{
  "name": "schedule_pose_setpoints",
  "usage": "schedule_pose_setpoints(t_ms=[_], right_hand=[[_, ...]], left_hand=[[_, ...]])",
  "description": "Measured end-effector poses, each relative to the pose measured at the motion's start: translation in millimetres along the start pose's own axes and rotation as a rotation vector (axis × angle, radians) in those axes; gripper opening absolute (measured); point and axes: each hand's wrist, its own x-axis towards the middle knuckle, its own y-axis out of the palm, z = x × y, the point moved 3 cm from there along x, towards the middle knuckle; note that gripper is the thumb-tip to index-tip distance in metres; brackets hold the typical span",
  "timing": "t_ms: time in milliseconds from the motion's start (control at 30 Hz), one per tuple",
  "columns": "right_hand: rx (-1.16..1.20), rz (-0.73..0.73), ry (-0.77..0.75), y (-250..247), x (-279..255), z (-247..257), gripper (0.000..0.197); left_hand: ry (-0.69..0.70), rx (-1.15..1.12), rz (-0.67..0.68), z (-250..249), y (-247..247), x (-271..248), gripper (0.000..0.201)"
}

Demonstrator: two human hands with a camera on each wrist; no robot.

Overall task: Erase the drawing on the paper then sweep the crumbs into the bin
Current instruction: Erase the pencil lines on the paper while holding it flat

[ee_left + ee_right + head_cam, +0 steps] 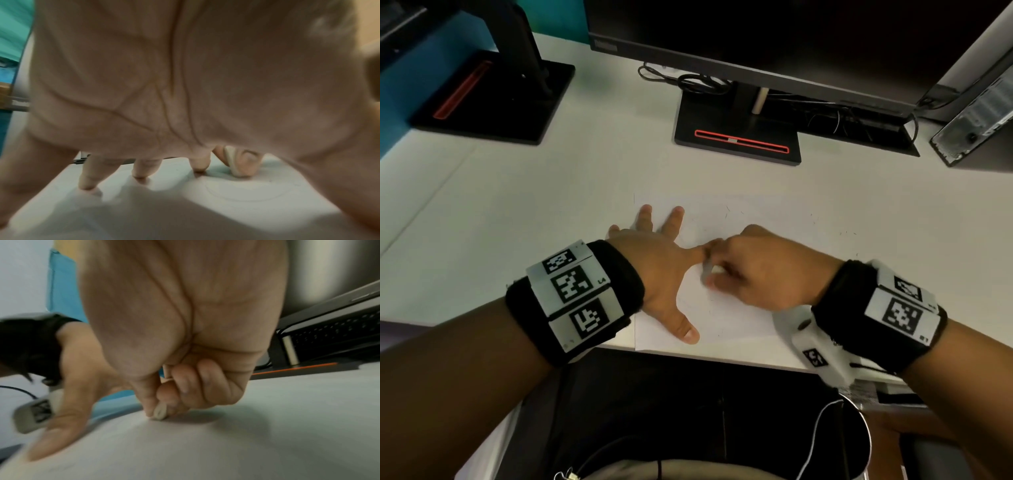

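Note:
A white sheet of paper point(739, 219) lies on the desk near its front edge. My left hand point(654, 270) lies spread flat on the sheet's left part, fingers straight, pressing it down. My right hand point(753, 270) pinches a small white eraser point(160, 413) between thumb and fingers, its tip touching the paper just right of my left index finger. The eraser point(232, 162) also shows in the left wrist view, with a faint curved pencil line point(246, 197) in front of it. Tiny dark crumbs point(811, 219) are scattered over the sheet's right side.
A monitor base with a red slot point(739, 140) stands behind the paper, and a second base point(493, 99) at the far left. Cables point(688, 80) and a computer case point(976, 126) sit at the back right. A round bin rim point(859, 442) shows below the desk edge.

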Motion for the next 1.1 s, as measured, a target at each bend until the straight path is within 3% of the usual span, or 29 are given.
schedule_pose_setpoints(t_ms=[133,300,467,633,700,833,900,967,1000,1033,1100], right_hand=[[0.075,0.096,-0.042,10.0,-9.0,16.5,0.030],[0.036,-0.011,0.089,-2.4,-7.1,-7.4,0.031],[0.082,0.077,0.055,13.5,-19.5,6.6,0.040],[0.025,-0.027,0.380,-8.1,-35.9,-34.9,0.041],[0.274,-0.105,0.445,-7.6,-48.0,-35.9,0.039],[1.192,-0.352,0.461,11.8,-60.2,6.6,0.024],[1.610,-0.225,0.421,36.2,-56.9,37.9,0.019],[1.798,-0.073,0.394,54.6,-54.6,52.1,0.018],[1.857,-0.085,0.413,58.1,-54.4,47.9,0.018],[1.914,-0.173,0.450,58.5,-54.2,35.3,0.018],[2.049,-0.487,0.523,52.5,-59.0,-1.6,0.018]], left_hand=[[-0.006,0.019,-0.003,-1.1,-0.8,0.8,0.134],[-0.004,0.013,0.002,-1.5,-1.6,-2.2,0.133],[-0.019,0.046,-0.026,-1.8,-0.7,0.8,0.132],[-0.025,0.074,-0.075,2.5,-5.4,-1.5,0.131],[-0.001,0.082,-0.079,8.1,-7.6,-1.9,0.134],[-0.002,0.091,-0.060,12.6,-7.1,-0.2,0.137],[0.004,0.101,-0.070,11.2,-6.6,1.2,0.139],[0.005,0.113,-0.089,11.8,-6.0,2.3,0.141],[0.003,0.113,-0.090,12.3,-5.4,2.4,0.142],[0.002,0.108,-0.087,12.7,-4.9,1.9,0.143],[0.006,0.087,-0.085,13.3,-4.9,0.1,0.145]])
